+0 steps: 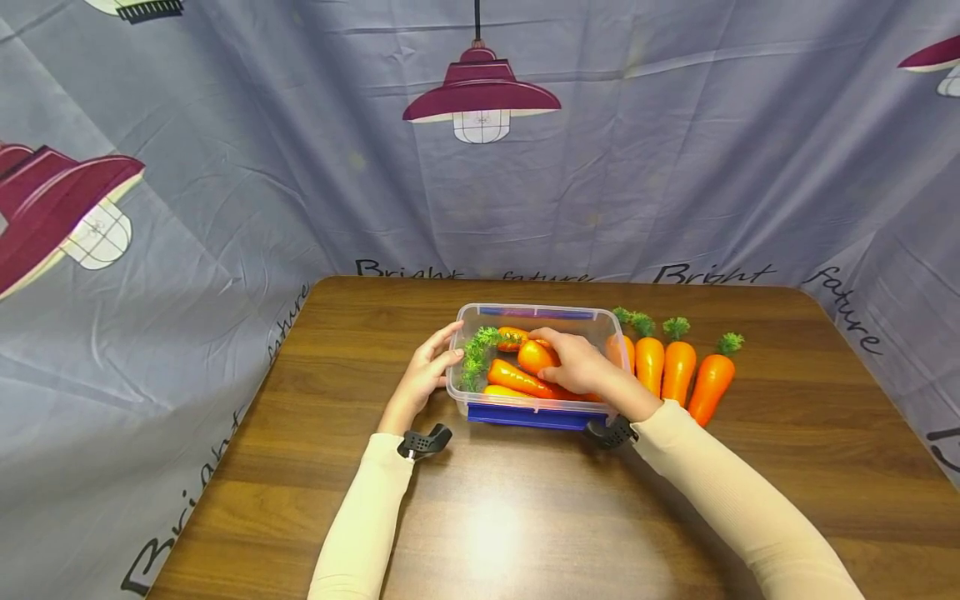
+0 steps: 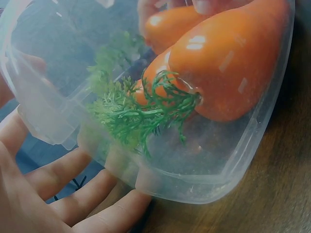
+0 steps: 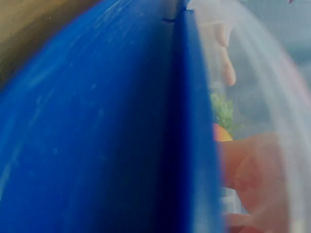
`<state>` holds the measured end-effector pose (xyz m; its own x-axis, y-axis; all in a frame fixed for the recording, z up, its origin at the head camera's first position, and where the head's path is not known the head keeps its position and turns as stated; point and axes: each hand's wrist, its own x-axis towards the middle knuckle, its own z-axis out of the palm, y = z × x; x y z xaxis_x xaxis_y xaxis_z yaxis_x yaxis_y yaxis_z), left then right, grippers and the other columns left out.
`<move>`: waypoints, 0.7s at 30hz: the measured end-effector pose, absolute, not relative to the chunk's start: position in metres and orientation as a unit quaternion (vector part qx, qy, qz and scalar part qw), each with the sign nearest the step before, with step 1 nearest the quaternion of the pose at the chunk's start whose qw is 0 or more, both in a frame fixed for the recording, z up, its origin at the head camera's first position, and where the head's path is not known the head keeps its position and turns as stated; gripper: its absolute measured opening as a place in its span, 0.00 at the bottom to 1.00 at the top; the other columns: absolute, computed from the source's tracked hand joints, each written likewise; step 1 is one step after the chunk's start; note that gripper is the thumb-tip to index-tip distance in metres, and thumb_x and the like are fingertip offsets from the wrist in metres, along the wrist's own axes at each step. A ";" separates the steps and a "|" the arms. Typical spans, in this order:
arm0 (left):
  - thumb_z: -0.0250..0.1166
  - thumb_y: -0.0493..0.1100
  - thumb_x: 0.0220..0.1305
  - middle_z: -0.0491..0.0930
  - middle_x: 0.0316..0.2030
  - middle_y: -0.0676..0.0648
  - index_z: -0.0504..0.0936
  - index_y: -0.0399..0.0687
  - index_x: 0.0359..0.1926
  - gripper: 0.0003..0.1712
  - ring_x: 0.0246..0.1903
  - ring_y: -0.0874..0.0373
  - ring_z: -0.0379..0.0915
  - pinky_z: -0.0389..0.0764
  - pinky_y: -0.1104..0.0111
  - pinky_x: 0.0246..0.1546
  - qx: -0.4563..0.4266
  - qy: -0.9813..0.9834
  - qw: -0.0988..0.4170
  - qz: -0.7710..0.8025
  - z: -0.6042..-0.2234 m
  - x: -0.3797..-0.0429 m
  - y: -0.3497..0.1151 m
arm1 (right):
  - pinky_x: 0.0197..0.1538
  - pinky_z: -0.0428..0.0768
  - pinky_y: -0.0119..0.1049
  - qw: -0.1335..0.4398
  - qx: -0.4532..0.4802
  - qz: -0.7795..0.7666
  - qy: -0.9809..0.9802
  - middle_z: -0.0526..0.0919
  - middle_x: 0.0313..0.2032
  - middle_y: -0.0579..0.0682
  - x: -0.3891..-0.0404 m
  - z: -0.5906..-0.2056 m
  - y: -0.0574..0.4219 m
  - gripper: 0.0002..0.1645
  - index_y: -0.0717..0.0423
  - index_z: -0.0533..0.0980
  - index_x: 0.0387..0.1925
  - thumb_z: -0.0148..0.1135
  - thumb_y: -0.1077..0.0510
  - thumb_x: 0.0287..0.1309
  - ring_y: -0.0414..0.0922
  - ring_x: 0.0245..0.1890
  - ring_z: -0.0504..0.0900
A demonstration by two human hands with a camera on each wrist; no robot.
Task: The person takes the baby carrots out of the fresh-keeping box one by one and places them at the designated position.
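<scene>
A clear plastic storage box (image 1: 495,311) with blue side latches sits on the wooden table, holding several orange carrots (image 1: 517,379) with green leafy tops (image 1: 477,354) at its left end. Inside it, my right hand (image 1: 579,362) grips a carrot (image 1: 535,357) from above, fingers and thumb around its thick part. My left hand (image 1: 423,375) is at the box's left end, its fairly straight fingers (image 2: 114,208) spread against the outside of the wall. In the right wrist view, a blue latch (image 3: 112,116) covers much of the picture, and my right hand shows blurred through the clear plastic.
Several more carrots (image 1: 678,371) lie side by side on the table (image 1: 337,500) just right of the box, leafy tops toward the back. A grey curtain (image 1: 337,192) printed with lamps hangs behind the table's far edge.
</scene>
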<state>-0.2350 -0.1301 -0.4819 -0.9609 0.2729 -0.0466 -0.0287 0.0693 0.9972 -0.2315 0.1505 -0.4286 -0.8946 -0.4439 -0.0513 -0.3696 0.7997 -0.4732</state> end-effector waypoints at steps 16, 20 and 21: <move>0.55 0.40 0.74 0.62 0.75 0.36 0.63 0.53 0.77 0.33 0.54 0.51 0.77 0.89 0.64 0.40 0.086 0.716 0.109 0.684 -0.481 -0.235 -0.130 | 0.42 0.87 0.45 -0.002 -0.110 -0.442 0.890 0.80 0.53 0.69 -0.227 -0.387 0.190 0.41 0.57 0.61 0.74 0.68 0.59 0.64 0.60 0.46 0.86; 0.56 0.40 0.74 0.62 0.76 0.37 0.63 0.54 0.77 0.33 0.56 0.47 0.76 0.89 0.62 0.42 0.086 0.718 0.111 0.682 -0.482 -0.235 -0.130 | 0.35 0.87 0.38 0.018 -0.072 -0.484 0.872 0.77 0.55 0.69 -0.227 -0.378 0.208 0.43 0.56 0.56 0.77 0.65 0.56 0.67 0.50 0.39 0.86; 0.56 0.40 0.74 0.61 0.76 0.37 0.63 0.54 0.77 0.33 0.57 0.47 0.76 0.89 0.62 0.43 0.086 0.719 0.111 0.681 -0.482 -0.235 -0.130 | 0.33 0.87 0.37 0.022 -0.063 -0.489 0.870 0.77 0.55 0.69 -0.227 -0.377 0.213 0.44 0.55 0.56 0.77 0.65 0.55 0.67 0.46 0.37 0.86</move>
<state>-0.2351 -0.1298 -0.4818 -0.9605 0.2750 -0.0419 -0.0271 0.0574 0.9980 -0.2268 0.2128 -0.3770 -0.9911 -0.1312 0.0229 -0.0876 0.5132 -0.8538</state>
